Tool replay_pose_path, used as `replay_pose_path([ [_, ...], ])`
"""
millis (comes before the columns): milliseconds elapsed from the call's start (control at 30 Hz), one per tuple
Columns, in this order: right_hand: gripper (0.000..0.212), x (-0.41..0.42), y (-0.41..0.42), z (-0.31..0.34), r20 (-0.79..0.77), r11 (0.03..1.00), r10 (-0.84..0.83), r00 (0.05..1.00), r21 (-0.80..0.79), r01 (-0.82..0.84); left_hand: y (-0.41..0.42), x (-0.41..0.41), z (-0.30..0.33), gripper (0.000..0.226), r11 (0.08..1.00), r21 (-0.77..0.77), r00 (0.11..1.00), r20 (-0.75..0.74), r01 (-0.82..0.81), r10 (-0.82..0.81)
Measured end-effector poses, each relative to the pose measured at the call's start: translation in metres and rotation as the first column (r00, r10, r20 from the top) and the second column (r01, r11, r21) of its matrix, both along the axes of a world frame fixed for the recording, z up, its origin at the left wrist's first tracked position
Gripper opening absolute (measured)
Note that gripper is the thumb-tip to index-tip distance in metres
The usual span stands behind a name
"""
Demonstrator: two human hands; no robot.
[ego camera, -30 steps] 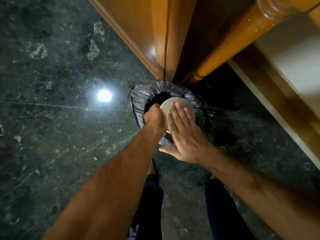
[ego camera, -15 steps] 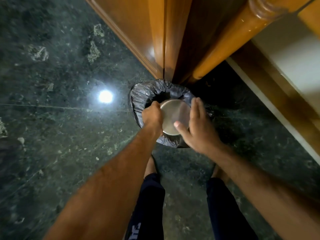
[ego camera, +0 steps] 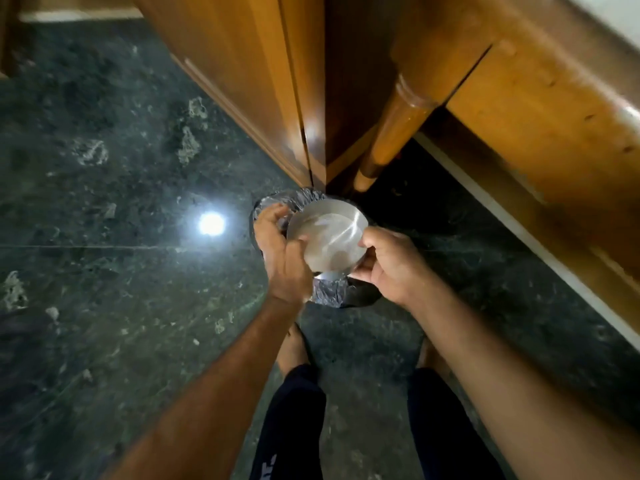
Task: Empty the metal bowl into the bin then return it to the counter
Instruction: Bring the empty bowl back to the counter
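Note:
The round metal bowl (ego camera: pixel 329 233) hangs above the bin (ego camera: pixel 329 294), its shiny inside turned up toward me and looking bare. My left hand (ego camera: pixel 282 251) grips its left rim and my right hand (ego camera: pixel 391 263) grips its right rim. The bin is a small floor bin lined with a dark plastic bag; most of its mouth is hidden under the bowl and my hands. Only the bag's crinkled edge shows at the back left and at the front. No counter is in view.
A wooden cabinet corner (ego camera: pixel 304 98) stands right behind the bin. A turned wooden leg (ego camera: pixel 394 133) and a wooden frame (ego camera: pixel 540 109) run along the right. Dark green marble floor (ego camera: pixel 104 237) spreads to the left. My bare feet (ego camera: pixel 292 348) are just before the bin.
The bowl has turned from bottom-up to inside-up over the bin. My right hand went from lying flat on its base to gripping the right rim. The view has tilted upward slightly.

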State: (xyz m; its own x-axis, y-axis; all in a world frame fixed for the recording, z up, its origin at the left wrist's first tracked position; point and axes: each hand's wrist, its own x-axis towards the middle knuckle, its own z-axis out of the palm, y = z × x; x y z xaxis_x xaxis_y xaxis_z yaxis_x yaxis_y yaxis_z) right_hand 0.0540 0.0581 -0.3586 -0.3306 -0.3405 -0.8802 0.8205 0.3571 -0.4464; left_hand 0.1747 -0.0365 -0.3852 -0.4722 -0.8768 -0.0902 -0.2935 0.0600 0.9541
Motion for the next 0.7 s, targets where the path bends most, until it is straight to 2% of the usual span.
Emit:
replay_pose_path([
  [67,0.03,0.004,0.003,0.026,-0.053,0.999,0.005,0.999,-0.035,-0.007,0.002,-0.002,0.025,0.043,0.97,0.229,0.996,-0.028,-0.077,0.086],
  [100,0.03,0.006,0.005,0.04,-0.078,0.999,0.009,0.997,-0.049,-0.013,0.002,-0.002,0.038,0.042,0.96,0.263,0.994,-0.022,-0.097,0.106],
  [333,0.031,0.017,0.013,0.163,-0.107,0.994,-0.066,0.992,-0.097,0.056,0.005,-0.001,0.173,0.052,0.973,0.198,0.992,-0.021,-0.121,0.128],
  [400,0.026,0.021,0.016,0.203,-0.119,0.993,-0.063,0.991,-0.109,0.05,0.007,-0.001,0.214,0.046,0.977,0.188,0.992,-0.049,-0.102,0.113],
  [467,0.023,0.022,0.02,0.242,-0.161,0.993,-0.024,0.987,-0.119,0.005,0.01,-0.001,0.253,0.038,0.978,0.177,0.989,-0.075,-0.112,0.126],
  [567,0.021,0.016,0.031,0.312,-0.226,0.983,0.063,0.972,-0.153,-0.099,0.016,-0.007,0.318,0.04,0.974,0.191,0.982,-0.122,-0.121,0.146],
  [700,0.029,-0.006,0.046,0.388,-0.405,0.961,0.199,0.892,-0.098,-0.258,0.029,-0.028,0.383,0.042,0.963,0.224,0.968,-0.169,-0.146,0.186],
])
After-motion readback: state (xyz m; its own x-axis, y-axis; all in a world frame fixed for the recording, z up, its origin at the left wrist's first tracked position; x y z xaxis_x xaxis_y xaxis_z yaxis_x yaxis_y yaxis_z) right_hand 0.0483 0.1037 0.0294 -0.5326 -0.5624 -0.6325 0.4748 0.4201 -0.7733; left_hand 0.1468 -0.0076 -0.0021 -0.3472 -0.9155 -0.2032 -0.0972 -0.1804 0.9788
